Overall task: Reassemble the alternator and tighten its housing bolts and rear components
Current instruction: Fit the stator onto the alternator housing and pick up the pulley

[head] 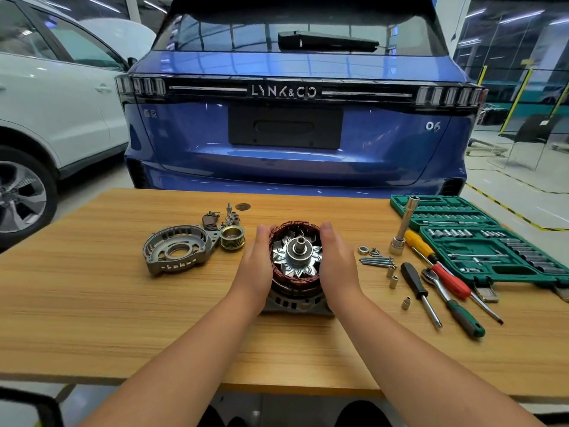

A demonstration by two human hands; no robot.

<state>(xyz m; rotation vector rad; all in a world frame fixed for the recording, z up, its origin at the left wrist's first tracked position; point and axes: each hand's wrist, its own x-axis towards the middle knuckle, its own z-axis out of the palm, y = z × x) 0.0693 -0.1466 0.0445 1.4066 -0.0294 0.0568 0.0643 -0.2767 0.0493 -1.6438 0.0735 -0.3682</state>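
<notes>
— Hands first: how are they placed?

— Both hands are laid flat against the alternator (pixel 296 266) at the table's centre. The left hand (pixel 257 265) is pressed to the copper stator winding (pixel 278 232) at 9 o'clock, the right hand (pixel 334 261) at 3 o'clock, fingers straight and together, nothing pinched. The shaft (pixel 300 243) and bright fan blades are seen upright between the palms; the grey lower housing (pixel 295 300) is partly covered by the wrists.

— What writing can be read?

— "LYNK&CO" is read across the tailgate of the blue car (pixel 295 124) at 12 o'clock, and "06" on its right side. A small badge on its left side is too blurred to be read.

— Where are the loose parts?

— At 9 o'clock from the alternator, the grey end cover (pixel 175 251) is laid open side up, with the ribbed pulley (pixel 232 238) just beside it. Small rear components (pixel 224 217) at 11 o'clock are heaped and cannot be told apart. Long bolts (pixel 377 261), a nut (pixel 363 249) and small sleeves (pixel 393 277) are spread at 3 o'clock.

— And the tools?

— Beyond the bolts lie a black-handled screwdriver (pixel 415 282), a ratchet (pixel 452 300), a yellow-handled screwdriver (pixel 417 243), a red-handled screwdriver (pixel 451 280) and an upright socket extension (pixel 403 224). The green socket case (pixel 480 238) is cut off by the right edge; its markings cannot be made out. A white car (pixel 52 97) is cut off at 10 o'clock.
</notes>
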